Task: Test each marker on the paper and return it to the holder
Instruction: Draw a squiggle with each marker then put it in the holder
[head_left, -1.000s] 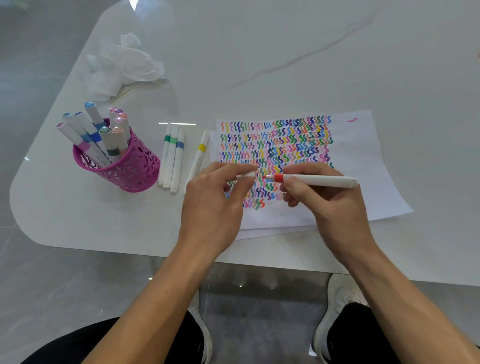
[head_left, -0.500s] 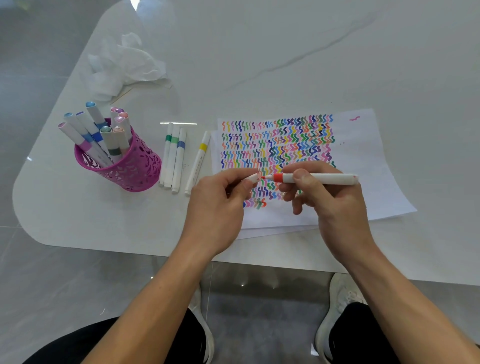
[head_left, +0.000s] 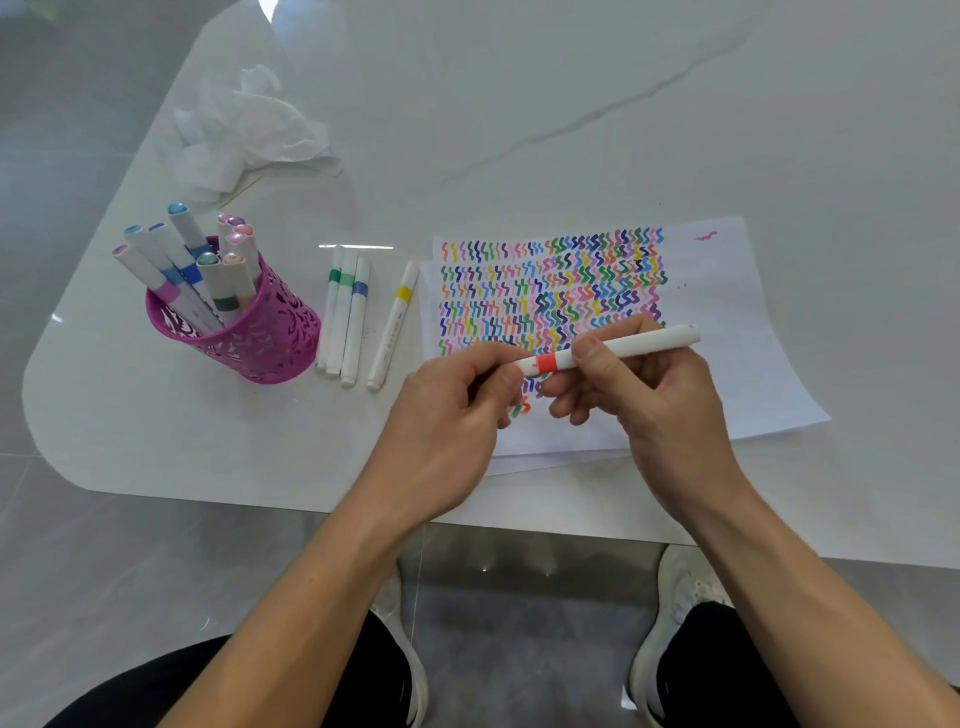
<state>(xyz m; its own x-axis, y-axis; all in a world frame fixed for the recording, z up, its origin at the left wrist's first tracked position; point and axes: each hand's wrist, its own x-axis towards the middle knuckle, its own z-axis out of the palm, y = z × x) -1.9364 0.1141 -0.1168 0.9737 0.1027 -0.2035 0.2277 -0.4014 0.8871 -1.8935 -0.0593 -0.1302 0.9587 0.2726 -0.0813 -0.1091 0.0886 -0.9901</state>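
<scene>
red-banded marker (head_left: 634, 345) is up over the paper (head_left: 727, 312): right hand (head_left: 670, 410) grip wrapped round the barrel, left hand (head_left: 447, 421) grip pinching the cap end. pink holder (head_left: 270, 338) sits well apart.

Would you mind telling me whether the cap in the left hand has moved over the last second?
Yes. The cap has slid slightly right, away from the pink holder, onto the marker in the right hand, covering its formerly bare red tip.
</scene>
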